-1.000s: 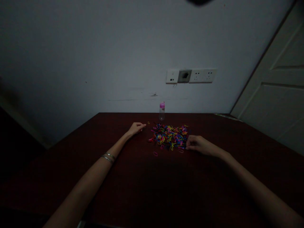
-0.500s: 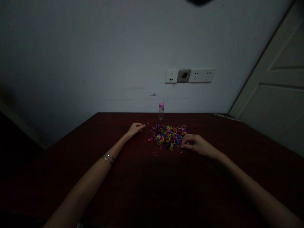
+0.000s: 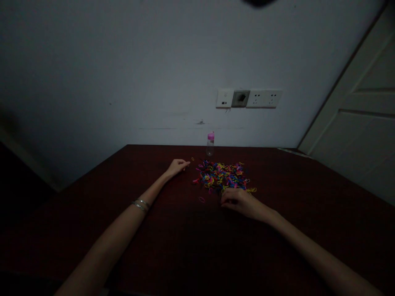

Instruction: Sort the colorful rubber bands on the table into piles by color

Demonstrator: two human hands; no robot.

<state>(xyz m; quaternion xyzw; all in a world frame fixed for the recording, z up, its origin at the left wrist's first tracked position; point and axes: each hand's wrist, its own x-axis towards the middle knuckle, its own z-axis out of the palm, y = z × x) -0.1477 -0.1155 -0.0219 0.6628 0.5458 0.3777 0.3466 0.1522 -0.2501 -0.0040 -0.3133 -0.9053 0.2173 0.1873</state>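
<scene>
A loose pile of small colourful rubber bands (image 3: pixel 219 174) lies on the dark red table. To its left, my left hand (image 3: pixel 178 166) rests on the table with fingers closed together; I cannot make out whether anything is in them. At the pile's near edge, my right hand (image 3: pixel 239 200) has its fingers curled towards the thumb and covers some bands. What its fingertips hold, if anything, is too dark to see. A single pink band (image 3: pixel 201 200) lies left of the right hand, and a yellow band (image 3: pixel 193 158) lies just beyond the left fingertips.
Behind the pile a small clear bottle with a pink cap (image 3: pixel 210 144) stands upright near the wall. Sockets and switches (image 3: pixel 249 99) are set in the wall above the table (image 3: pixel 173 246). A panelled door (image 3: pixel 354 119) is at the right.
My right hand has moved left and nearer to me, from the pile's right side to its near edge. Yellow bands now show at the pile's right. My left hand stays in place.
</scene>
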